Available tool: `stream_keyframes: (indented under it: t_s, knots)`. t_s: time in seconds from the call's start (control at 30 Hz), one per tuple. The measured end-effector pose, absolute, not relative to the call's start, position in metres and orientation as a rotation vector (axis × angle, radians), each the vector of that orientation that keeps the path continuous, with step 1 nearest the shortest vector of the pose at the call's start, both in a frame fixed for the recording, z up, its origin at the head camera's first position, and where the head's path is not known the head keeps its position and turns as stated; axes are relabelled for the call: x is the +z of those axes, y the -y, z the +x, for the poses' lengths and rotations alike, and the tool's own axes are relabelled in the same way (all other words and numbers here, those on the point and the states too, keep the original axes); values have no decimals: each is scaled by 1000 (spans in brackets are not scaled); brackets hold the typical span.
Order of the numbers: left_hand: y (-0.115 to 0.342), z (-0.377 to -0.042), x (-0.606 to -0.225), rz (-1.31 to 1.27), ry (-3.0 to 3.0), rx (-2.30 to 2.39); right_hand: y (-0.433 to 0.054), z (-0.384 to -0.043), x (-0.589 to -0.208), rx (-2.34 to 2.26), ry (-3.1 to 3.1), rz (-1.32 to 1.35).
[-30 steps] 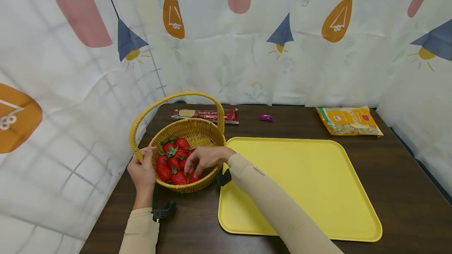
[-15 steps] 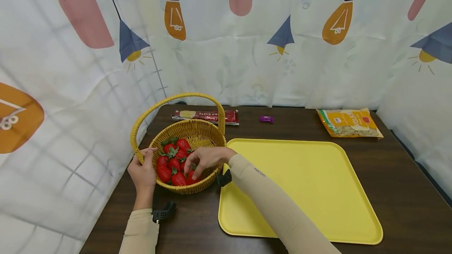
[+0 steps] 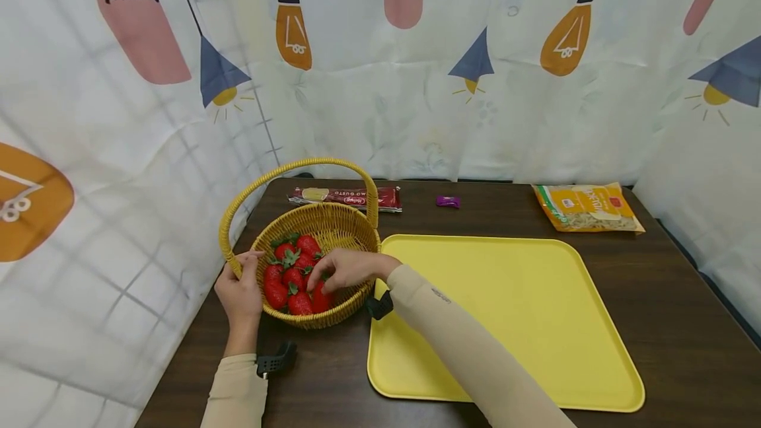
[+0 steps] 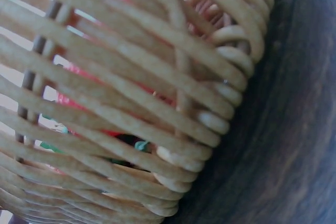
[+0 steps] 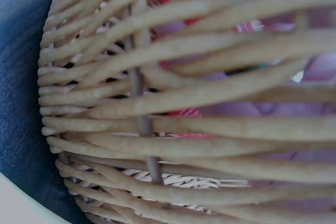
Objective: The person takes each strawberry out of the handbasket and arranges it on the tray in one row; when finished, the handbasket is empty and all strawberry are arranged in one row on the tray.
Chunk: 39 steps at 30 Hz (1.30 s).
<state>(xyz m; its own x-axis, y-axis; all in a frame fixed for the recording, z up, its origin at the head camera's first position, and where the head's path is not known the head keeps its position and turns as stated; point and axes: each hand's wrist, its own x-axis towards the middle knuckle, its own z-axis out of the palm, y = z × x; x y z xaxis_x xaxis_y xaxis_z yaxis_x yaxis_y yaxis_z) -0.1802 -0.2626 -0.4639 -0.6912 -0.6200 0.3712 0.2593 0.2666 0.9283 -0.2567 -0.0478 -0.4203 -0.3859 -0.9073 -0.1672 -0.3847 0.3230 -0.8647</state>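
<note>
A yellow wicker basket (image 3: 340, 216) with a tall arched handle stands at the left of the table and holds several red strawberries (image 3: 292, 277) with green leaves. My left hand (image 3: 240, 289) grips its left rim at the foot of the handle. Reaching in over the right rim, my right hand (image 3: 347, 268) pinches a strawberry (image 3: 322, 298) at the near right of the pile; its top lies partly behind my fingers. The left wrist view is filled by the basket's woven wall (image 4: 115, 87), with red fruit showing through the gaps. Weave (image 5: 210, 98) also fills the right wrist view.
A yellow tray (image 3: 505, 322) lies right of the basket, under my right forearm. Behind stand a red snack packet (image 3: 380, 198), a small purple wrapped sweet (image 3: 448, 201) and an orange-yellow food bag (image 3: 588, 208). A patterned curtain (image 3: 416, 104) hangs beyond the dark table (image 3: 333, 375).
The strawberry at my right fingers has shifted slightly left and now stands more upright beside its neighbour. My right hand has moved a little with it. The left hand keeps its place.
</note>
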Motion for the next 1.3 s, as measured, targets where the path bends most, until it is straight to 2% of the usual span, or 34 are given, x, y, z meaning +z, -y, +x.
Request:
stream_keyframes:
  t_s: [0.3,0.6,1.3]
  knots:
    - [260,-179,-462,318,1779,-1496,34,-250,-417,-1192,-2099,-1138]
    - [260,-177,-463,323,1782,-1517,6,-235,-427,-1657,-2069,-1147]
    - [263,-181,-461,355,1799,-1563,-55,-231,-445,-2038,-1910,-772]
